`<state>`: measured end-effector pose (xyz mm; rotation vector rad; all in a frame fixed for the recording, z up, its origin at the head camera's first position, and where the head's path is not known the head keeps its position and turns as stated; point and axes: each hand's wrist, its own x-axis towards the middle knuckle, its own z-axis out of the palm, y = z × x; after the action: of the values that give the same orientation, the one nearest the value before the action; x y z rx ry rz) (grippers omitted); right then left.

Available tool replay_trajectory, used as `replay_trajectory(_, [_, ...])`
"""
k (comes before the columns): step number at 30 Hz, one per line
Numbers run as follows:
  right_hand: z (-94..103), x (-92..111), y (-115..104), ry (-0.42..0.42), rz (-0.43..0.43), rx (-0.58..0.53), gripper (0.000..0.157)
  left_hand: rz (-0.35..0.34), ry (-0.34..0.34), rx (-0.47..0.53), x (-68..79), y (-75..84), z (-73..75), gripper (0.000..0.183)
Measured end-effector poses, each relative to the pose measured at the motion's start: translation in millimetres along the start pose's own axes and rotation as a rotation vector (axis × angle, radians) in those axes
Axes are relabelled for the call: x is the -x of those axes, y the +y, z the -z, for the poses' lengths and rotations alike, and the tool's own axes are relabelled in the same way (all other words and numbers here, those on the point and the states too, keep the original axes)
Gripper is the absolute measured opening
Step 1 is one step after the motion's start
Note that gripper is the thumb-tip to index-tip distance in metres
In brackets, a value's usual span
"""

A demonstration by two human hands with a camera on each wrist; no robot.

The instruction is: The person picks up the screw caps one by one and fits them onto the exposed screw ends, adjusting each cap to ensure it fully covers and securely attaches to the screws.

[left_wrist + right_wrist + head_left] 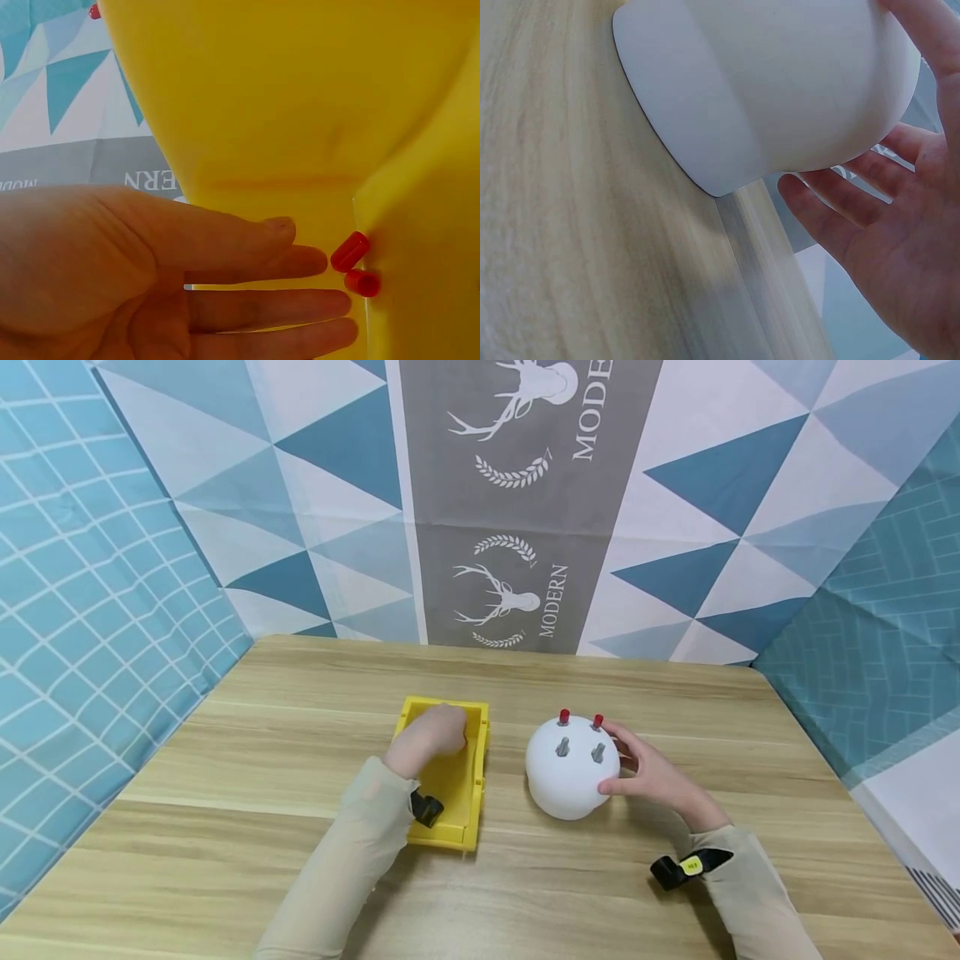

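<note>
My left hand (433,732) reaches down into a yellow plastic bin (477,785). In the left wrist view its fingers are straight and hold nothing. Their tips are close to two small red caps (350,252) lying at the bin's bottom edge. To the right stands a white, rounded body (564,789) with several metal posts on top. Red caps (564,717) cover the two far posts, while the two near posts (562,747) are bare metal. My right hand (651,774) holds the white body from its right side, thumb in front and fingers behind.
Both things stand on a wood-grain table (225,760), the bin left of the white body. A patterned cloth backdrop (510,510) rises behind the table's far edge. Black straps (678,868) with cameras sit on the wrists.
</note>
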<state>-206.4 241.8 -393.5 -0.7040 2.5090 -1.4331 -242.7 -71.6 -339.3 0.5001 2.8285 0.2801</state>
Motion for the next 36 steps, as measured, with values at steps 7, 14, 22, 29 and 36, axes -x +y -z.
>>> replay_trajectory(7, [0.6,-0.4,0.6,0.003,-0.004,0.016,0.082,0.009,-0.047,-0.015,-2.5,1.1,-2.7,0.017])
replay_trajectory(14, [0.4,-0.3,0.3,0.007,-0.014,0.024,0.083,0.063,-0.097,-0.021,-1.5,4.6,-4.0,0.015])
replay_trajectory(22, [0.4,-0.2,-0.7,0.009,-0.012,0.018,0.083,0.093,-0.117,-0.020,-0.2,5.9,-3.8,0.018])
replay_trajectory(29, [0.4,0.5,-1.4,0.006,-0.008,0.010,0.082,0.096,-0.124,0.006,-0.6,6.1,-5.3,0.017])
replay_trajectory(36, [-0.4,0.2,-0.4,0.006,-0.007,0.002,0.081,0.100,-0.126,0.009,1.0,3.8,-5.0,0.014])
